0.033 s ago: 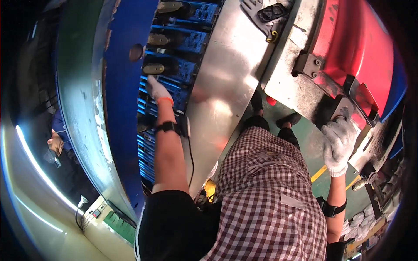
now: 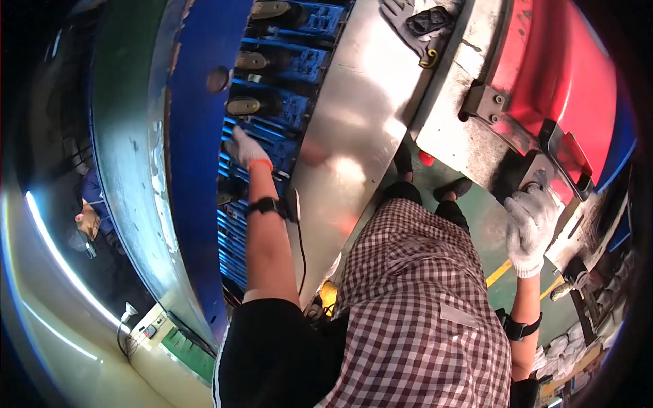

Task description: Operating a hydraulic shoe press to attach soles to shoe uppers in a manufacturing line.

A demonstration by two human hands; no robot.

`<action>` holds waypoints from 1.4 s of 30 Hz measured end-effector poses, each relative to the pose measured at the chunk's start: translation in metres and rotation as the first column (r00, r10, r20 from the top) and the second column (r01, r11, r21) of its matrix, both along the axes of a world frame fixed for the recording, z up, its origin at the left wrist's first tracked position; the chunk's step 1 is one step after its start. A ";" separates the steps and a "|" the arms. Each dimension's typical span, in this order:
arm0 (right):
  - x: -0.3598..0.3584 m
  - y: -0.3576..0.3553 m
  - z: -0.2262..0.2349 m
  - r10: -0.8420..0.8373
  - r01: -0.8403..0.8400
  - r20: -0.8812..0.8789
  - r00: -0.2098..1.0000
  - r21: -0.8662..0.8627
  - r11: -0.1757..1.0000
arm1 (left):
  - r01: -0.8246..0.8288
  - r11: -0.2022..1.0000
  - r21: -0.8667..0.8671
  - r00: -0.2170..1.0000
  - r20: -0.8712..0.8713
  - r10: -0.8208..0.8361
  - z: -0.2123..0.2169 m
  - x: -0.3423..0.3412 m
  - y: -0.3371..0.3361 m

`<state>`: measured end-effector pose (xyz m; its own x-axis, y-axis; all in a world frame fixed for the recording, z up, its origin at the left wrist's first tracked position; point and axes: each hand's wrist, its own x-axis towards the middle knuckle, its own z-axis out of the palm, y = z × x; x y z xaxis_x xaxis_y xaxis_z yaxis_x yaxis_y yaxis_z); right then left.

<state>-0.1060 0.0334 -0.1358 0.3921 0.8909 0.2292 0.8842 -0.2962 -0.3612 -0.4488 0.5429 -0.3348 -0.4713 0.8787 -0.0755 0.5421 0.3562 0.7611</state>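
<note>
My left hand (image 2: 247, 149), in a white knit glove with an orange cuff, reaches over a row of blue fixtures (image 2: 299, 115). Its fingers are apart and I see nothing between them. The nearest tan oval piece (image 2: 243, 106) lies just beyond the fingertips, on a dark mount; more such pieces sit farther along the row. My right hand (image 2: 530, 228), gloved in white, is closed at a grey metal block (image 2: 537, 170) beside a red machine housing (image 2: 564, 81). The curled fingers hide whatever they may grip.
A blue panel (image 2: 197, 156) borders the fixtures on the left, and a shiny metal ledge (image 2: 340, 143) on the right. On the ledge's far end lie a grey glove (image 2: 401, 27) and a black molded piece (image 2: 428, 22). Another person (image 2: 90, 211) is at far left.
My left hand has drawn back slightly from the nearest tan oval piece, and its fingers have spread. My right hand stays at the metal block.
</note>
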 end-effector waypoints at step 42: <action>0.004 0.012 0.061 0.107 0.188 -0.927 0.359 0.184 0.965 | 0.955 0.256 0.148 -0.123 0.986 -0.111 0.241 0.180 -0.265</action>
<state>-0.1023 0.0450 -0.0753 0.5177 0.8465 -0.1242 -0.0680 -0.1040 -0.9922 -0.2684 0.2777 -0.0934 0.9176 0.2050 -0.3404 0.0689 0.7616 0.6444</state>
